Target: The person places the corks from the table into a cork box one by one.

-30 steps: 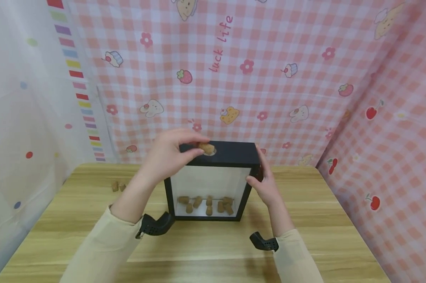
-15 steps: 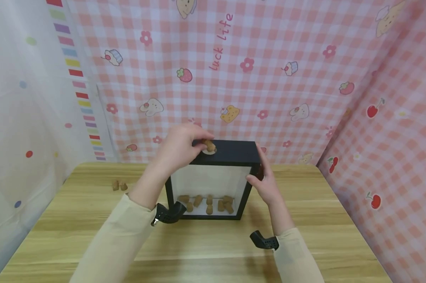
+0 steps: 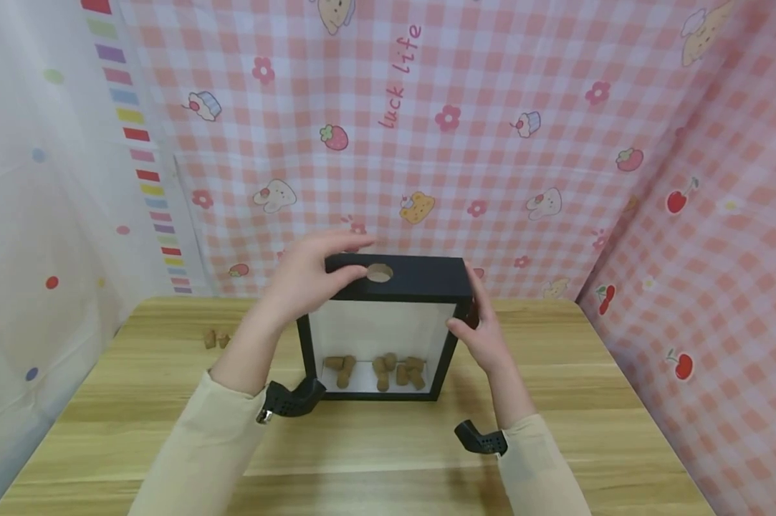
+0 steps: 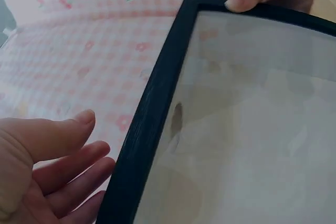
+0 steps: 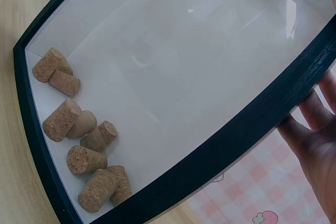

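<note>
A black shadow box frame (image 3: 426,278) with a clear front and white back stands upright on the table, a round hole (image 3: 380,273) in its top. Several corks (image 3: 383,375) lie along its bottom; they show closer in the right wrist view as tapered corks (image 5: 62,120). My left hand (image 3: 302,278) hovers at the left end of the top, thumb and fingers spread and holding nothing; the thumb tip is beside the hole. My right hand (image 3: 484,342) grips the frame's right side, thumb on the front edge; its other fingertips are partly hidden.
Two corks (image 3: 210,339) lie on the wooden table (image 3: 375,466) to the left of the frame. A pink checked cloth (image 3: 491,165) hangs behind, with another on the right and a white dotted one (image 3: 52,215) on the left.
The cork my left hand pinched at the hole has dropped into the frame, and corks inside have shifted. My left hand has opened and drawn back left. My right hand stays put.
</note>
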